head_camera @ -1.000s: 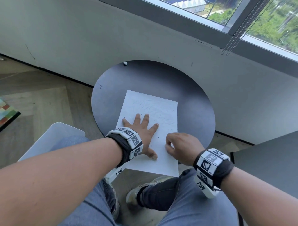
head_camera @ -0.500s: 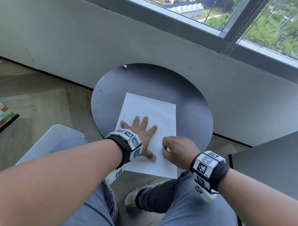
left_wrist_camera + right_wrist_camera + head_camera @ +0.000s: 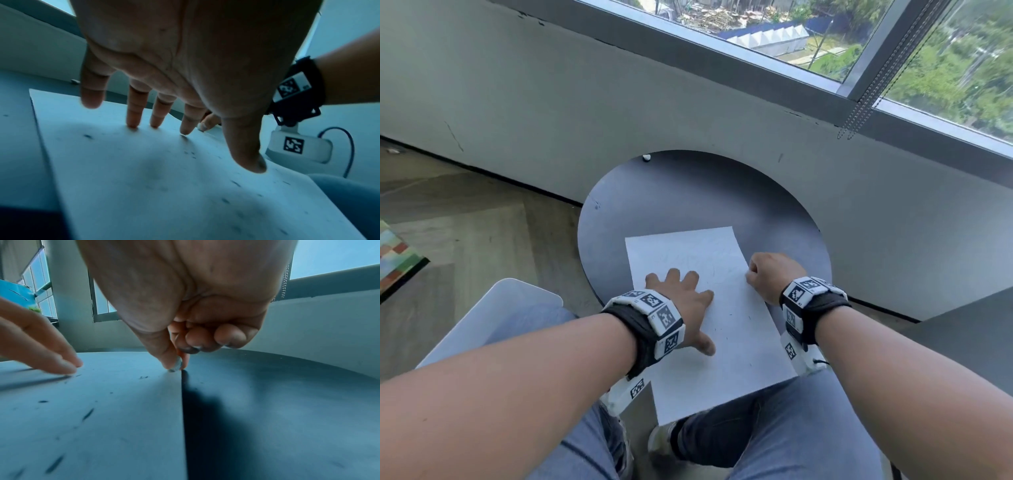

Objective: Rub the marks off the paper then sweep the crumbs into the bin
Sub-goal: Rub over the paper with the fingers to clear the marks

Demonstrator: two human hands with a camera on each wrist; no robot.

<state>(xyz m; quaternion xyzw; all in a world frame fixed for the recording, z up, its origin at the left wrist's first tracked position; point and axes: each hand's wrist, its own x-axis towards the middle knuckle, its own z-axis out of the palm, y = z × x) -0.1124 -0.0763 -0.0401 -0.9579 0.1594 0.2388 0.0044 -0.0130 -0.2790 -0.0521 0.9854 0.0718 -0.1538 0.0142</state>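
Observation:
A white sheet of paper (image 3: 739, 342) lies on the round dark table (image 3: 688, 198), its near end hanging over the front edge. Faint pencil marks remain on its far half. Dark crumbs (image 3: 730, 313) are scattered over it, also shown as crumbs (image 3: 88, 414) in the right wrist view. My left hand (image 3: 681, 298) lies flat on the sheet, fingers spread, fingertips (image 3: 133, 125) pressing down. My right hand (image 3: 767, 274) is curled at the sheet's right edge. It pinches a small grey-white eraser (image 3: 175, 365) between thumb and forefinger, tip at the paper's edge.
A white bin (image 3: 510, 308) stands on the floor at the left, beside my knee and below the table's edge. A small white bit (image 3: 646, 157) lies at the table's far rim by the wall. A dark surface (image 3: 969, 329) sits to the right.
The paper has turned and hangs further over the front edge. My right hand moved from its near part up to its right edge. The left hand stays flat on it.

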